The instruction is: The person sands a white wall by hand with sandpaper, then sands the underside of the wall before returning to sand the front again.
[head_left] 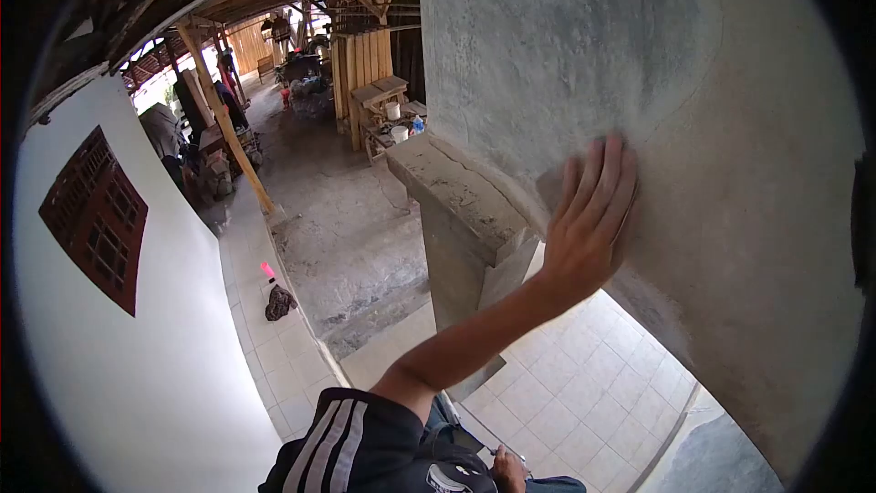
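My left hand [591, 219] lies against the grey plastered wall [566, 46], its fingers extended and slightly blurred. Under them it presses a flat grey-brown piece that looks like sandpaper [549, 186], mostly hidden by the hand. Low in the view, near my lap, my right hand [509, 471] is closed around the end of a tool with a thin metal shank [494, 451]. It looks like a trowel, though its blade is hard to make out. Below the wall's edge juts a rough cement ledge [465, 187] with crumbs and dust on top.
White floor tiles [584, 393] lie far below the ledge. On the left stands a white wall [164, 347] with a red-brown window [96, 219]. A dark bag [280, 302] rests on the tiled strip. A slanted wooden post [224, 114] and a wooden bench [376, 96] stand farther back.
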{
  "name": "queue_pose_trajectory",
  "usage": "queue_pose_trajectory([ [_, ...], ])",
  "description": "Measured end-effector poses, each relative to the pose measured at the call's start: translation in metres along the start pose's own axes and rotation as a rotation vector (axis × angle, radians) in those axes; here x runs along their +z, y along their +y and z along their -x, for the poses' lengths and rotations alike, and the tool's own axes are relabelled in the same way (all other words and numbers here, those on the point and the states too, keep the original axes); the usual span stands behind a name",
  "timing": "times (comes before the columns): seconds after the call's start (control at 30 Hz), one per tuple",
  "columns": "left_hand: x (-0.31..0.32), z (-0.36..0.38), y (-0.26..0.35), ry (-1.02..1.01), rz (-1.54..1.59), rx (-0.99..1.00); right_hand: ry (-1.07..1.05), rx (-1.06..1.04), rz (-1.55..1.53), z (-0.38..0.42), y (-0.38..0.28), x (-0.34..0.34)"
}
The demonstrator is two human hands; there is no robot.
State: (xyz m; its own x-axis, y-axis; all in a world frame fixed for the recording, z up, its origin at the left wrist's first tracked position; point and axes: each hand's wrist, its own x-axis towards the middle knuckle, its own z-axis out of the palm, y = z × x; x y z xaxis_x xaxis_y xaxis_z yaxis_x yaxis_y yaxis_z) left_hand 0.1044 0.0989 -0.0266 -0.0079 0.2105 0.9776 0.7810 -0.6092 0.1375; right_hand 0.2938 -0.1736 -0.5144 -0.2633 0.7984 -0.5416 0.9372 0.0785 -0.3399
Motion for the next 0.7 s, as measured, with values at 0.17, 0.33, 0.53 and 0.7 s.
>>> queue_pose_trajectory([
  [0.17,-0.004,-0.07,-0.004,0.181,0.074,0.026,0.023,-0.014,-0.014,0.017,-0.003,0.004],
  [0.33,0.007,0.002,0.008,0.05,0.102,0.027,-0.04,0.068,-0.185,0.012,-0.004,-0.013],
  [0.53,0.007,-0.052,-0.003,0.124,0.048,0.079,0.036,-0.009,-0.027,0.007,-0.003,-0.001],
  [0.7,0.008,-0.058,0.013,0.14,0.067,0.005,-0.039,0.166,-0.137,-0.009,0.008,0.011],
])
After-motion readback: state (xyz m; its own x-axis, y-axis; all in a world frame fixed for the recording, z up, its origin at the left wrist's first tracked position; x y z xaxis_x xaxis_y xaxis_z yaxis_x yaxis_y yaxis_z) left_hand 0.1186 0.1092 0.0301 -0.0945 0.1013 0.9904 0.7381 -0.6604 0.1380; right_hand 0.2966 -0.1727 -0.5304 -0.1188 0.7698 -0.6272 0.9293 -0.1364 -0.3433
